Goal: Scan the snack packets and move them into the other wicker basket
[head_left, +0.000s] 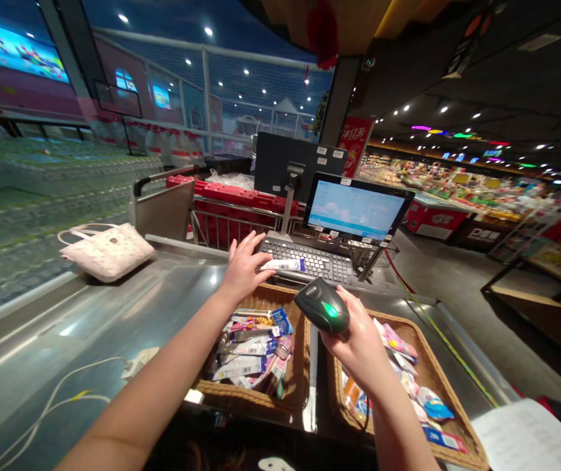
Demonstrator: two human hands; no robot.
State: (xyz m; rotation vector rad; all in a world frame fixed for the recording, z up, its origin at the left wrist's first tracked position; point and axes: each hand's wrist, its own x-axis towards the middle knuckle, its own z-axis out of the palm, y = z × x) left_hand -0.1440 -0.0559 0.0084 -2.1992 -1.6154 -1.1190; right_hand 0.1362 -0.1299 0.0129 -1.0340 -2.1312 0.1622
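Observation:
My right hand [359, 333] is wrapped around a black barcode scanner [322, 306] with a green light on top, held above the gap between two wicker baskets. My left hand [245, 267] is at the left end of a black keyboard [322, 261], fingers reaching over the keys. A slim white packet with a blue end [283, 264] sticks out from beside its thumb, held there over the keyboard's front edge. Below, the left wicker basket [303, 353] contains several slim packets. The right wicker basket [435, 353] contains more small packaged goods, partly hidden by my right forearm.
Behind the keyboard stand a lit screen [356, 208] and a dark monitor back [278, 163]. A pale handbag [108, 252] rests at the counter's left edge. White cables [48, 409] trail across the metal counter [177, 288]. Printed paper [530, 435] lies at the lower right.

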